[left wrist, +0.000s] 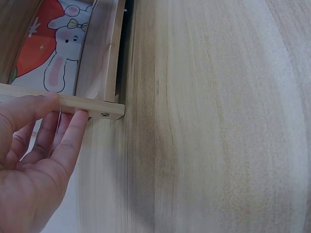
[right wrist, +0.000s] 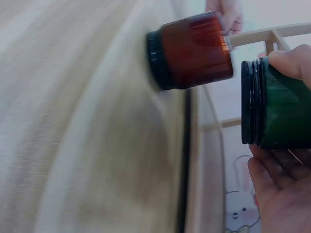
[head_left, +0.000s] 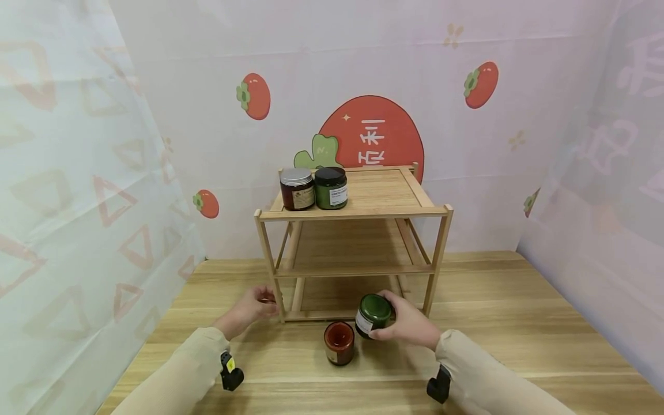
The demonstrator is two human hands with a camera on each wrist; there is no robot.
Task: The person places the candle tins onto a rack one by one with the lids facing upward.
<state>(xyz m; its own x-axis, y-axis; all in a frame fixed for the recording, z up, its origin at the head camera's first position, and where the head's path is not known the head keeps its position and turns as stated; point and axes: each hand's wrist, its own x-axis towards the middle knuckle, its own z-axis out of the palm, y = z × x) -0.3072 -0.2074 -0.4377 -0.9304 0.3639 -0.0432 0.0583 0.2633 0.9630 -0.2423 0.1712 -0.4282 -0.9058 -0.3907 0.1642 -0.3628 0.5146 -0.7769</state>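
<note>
My right hand (head_left: pixel 410 324) grips a green glass jar (head_left: pixel 376 308) with a pale label, thumb on one side and fingers on the other. The jar is upside down, its black lid facing the tabletop, and appears raised off it in the right wrist view. Close to its left, an amber jar (head_left: pixel 339 344) stands inverted on the table, dark lid (right wrist: pixel 158 60) down. My left hand (head_left: pixel 252 310) pinches the wooden shelf's front left post (left wrist: pixel 97 106) near its foot, between thumb and fingers. Part of the green jar lies behind my right thumb.
The tiered wooden shelf (head_left: pixel 355 270) stands behind the jars. On its top left sit an amber jar with a silver lid (head_left: pixel 297 189) and a green jar with a black lid (head_left: pixel 331 188). Printed cloth (head_left: pixel 363 52) hangs behind the wooden table (head_left: pixel 487 323) and along both sides.
</note>
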